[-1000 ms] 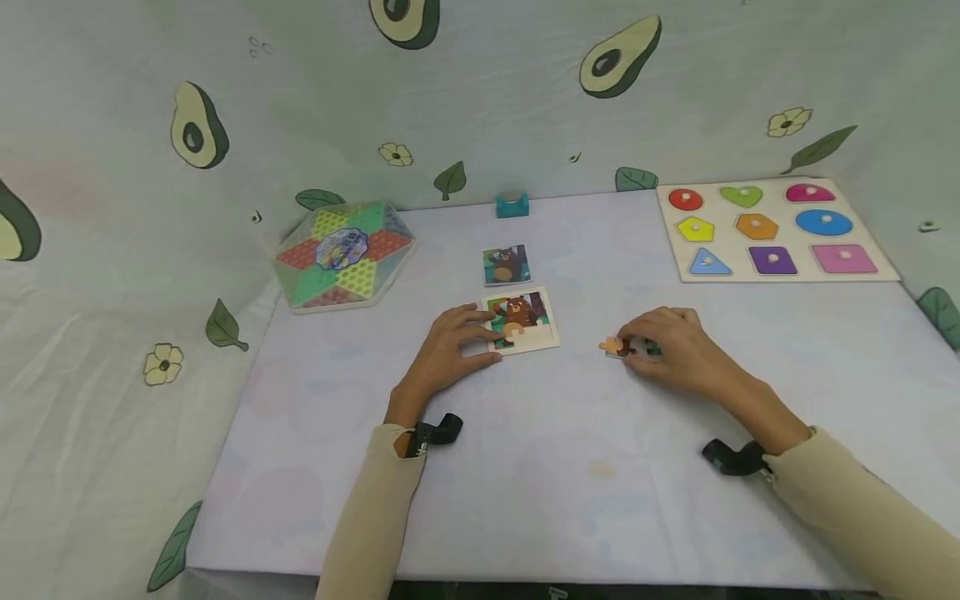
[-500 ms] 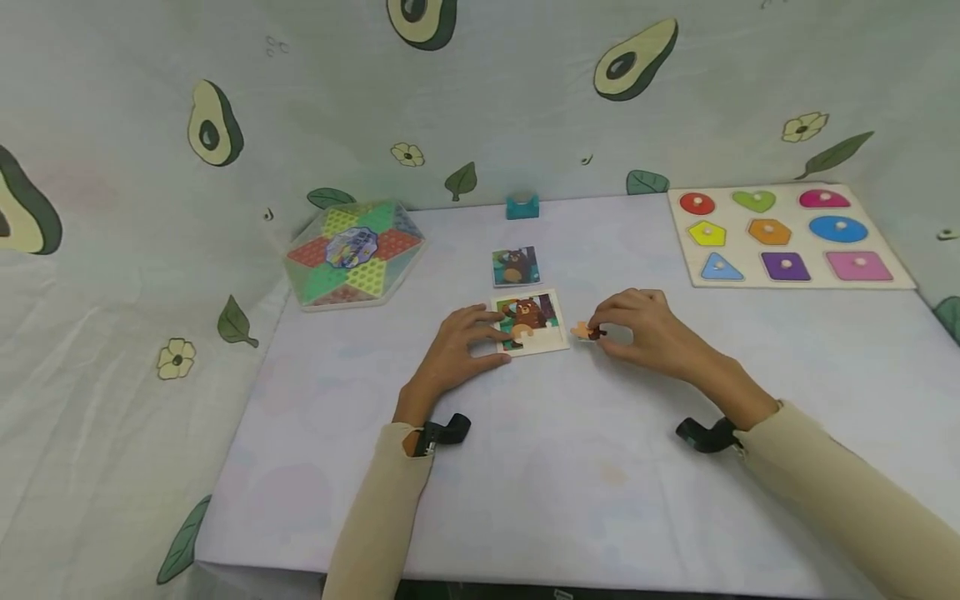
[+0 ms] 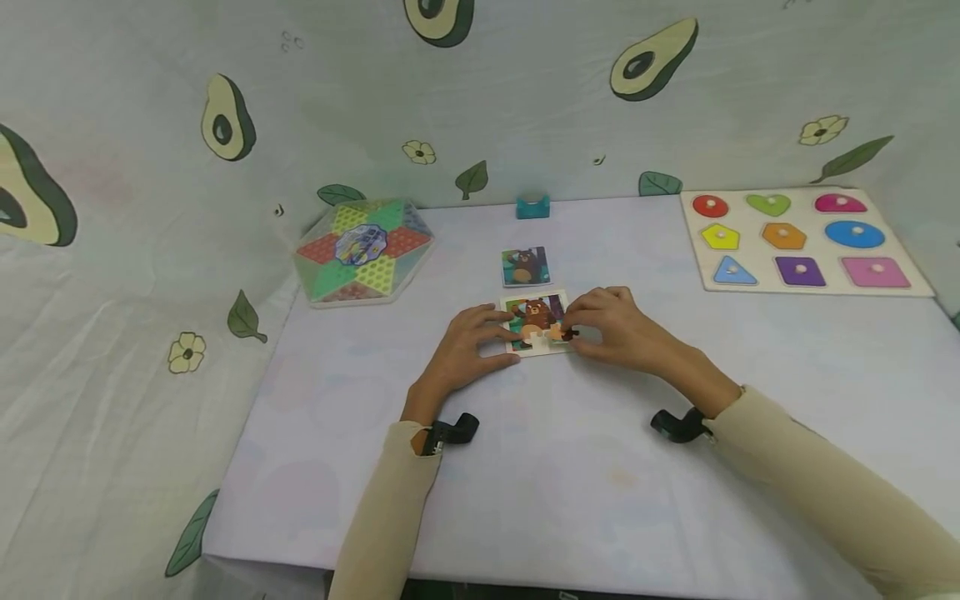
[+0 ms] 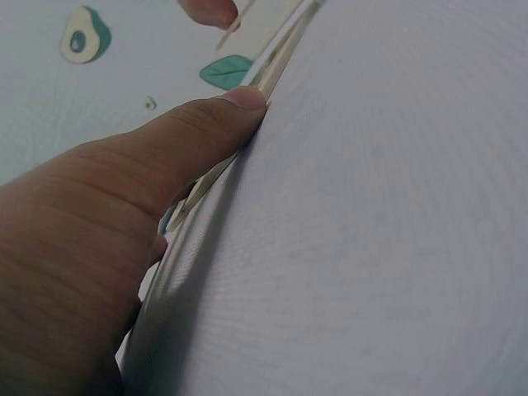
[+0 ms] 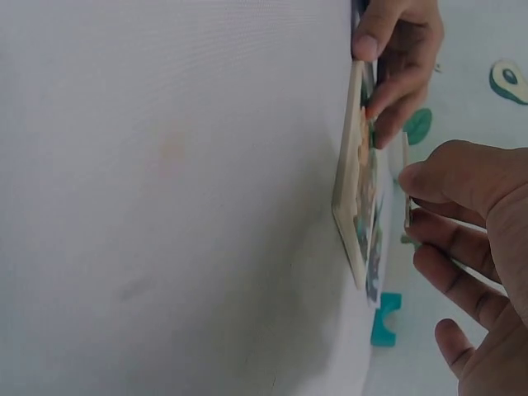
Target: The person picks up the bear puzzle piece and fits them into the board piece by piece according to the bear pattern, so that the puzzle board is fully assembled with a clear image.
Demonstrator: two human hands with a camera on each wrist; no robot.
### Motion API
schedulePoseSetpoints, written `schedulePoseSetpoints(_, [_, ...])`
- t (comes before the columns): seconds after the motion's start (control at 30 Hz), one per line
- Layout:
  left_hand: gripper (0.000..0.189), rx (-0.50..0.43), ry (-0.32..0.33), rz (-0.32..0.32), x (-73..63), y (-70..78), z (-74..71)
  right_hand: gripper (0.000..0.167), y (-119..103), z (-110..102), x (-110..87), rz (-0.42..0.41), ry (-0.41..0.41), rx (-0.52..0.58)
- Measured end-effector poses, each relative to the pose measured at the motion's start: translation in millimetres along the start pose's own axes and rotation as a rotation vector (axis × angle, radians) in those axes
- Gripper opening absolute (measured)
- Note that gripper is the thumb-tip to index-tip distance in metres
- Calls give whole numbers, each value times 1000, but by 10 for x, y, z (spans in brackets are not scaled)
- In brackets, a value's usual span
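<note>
A small wooden jigsaw tray (image 3: 534, 349) with a bear picture lies on the white table, part of its lower area bare of picture. My left hand (image 3: 467, 343) holds it by the left side, thumb against the near edge (image 4: 285, 59) in the left wrist view and fingers over the picture. Above the tray's lower right part, my right hand (image 3: 618, 332) pinches an orange and brown jigsaw piece (image 3: 557, 332) between thumb and fingers. Seen edge-on in the right wrist view, that piece (image 5: 406, 153) is lifted clear of the tray (image 5: 346, 173).
Just behind the tray lies a bear picture card (image 3: 526, 267). Farther back is a small teal stand (image 3: 532, 208). A hexagonal patterned box (image 3: 362, 250) sits back left; a board of coloured knobbed shapes (image 3: 813, 287) lies back right. A printed avocado cloth hangs behind.
My right hand has moved left with the jigsaw piece, from the open table to over the tray. The left hand keeps its hold on the tray. The head view has shifted slightly.
</note>
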State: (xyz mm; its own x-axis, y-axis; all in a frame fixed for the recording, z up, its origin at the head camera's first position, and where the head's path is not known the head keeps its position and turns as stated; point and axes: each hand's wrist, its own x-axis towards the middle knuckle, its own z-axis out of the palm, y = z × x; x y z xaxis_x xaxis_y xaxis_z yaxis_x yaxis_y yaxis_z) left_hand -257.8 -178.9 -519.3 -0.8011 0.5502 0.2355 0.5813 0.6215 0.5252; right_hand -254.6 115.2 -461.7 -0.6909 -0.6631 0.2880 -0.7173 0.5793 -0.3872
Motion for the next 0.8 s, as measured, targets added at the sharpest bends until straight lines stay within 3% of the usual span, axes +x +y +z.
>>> schedulePoseSetpoints(0.47, [33,16,-23,-30,22,76,-29,19,7,139,96,-83,12,-16])
schedulePoseSetpoints(0.8, [33,18,-19,-35,7,40,-17,20,-31,205,166,-72,-38,-29])
